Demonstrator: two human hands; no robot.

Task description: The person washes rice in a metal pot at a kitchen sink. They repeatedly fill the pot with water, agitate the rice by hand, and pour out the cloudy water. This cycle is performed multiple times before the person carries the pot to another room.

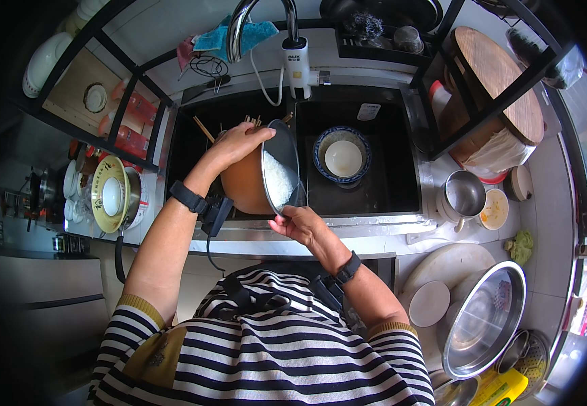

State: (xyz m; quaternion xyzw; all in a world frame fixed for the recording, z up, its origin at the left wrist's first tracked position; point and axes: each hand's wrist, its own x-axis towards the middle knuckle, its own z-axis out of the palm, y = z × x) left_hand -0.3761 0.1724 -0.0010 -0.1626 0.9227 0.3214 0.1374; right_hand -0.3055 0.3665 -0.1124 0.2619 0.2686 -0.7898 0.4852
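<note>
Over the middle of the dark double sink, a rice-cooker inner pot (247, 185) with an orange-brown outside is tilted to the right. White rice grains (277, 177) lie against its lower wall. My left hand (237, 142) grips the pot's far rim, thumb over the edge. At the near rim, my right hand (297, 223) holds the edge between thumb and fingers. Wet-looking rice fills the low side; whether water is in it, I cannot tell. In the right basin a white bowl (343, 159) rests in a blue-patterned bowl (319, 152).
A chrome faucet (301, 66) rises behind the sink divider. Chopsticks (203, 128) stick up in the left basin. On the right counter are a metal pot (465, 193), a large steel basin (484, 319) and a small bowl (493, 209). Black rack posts (471, 137) flank the sink.
</note>
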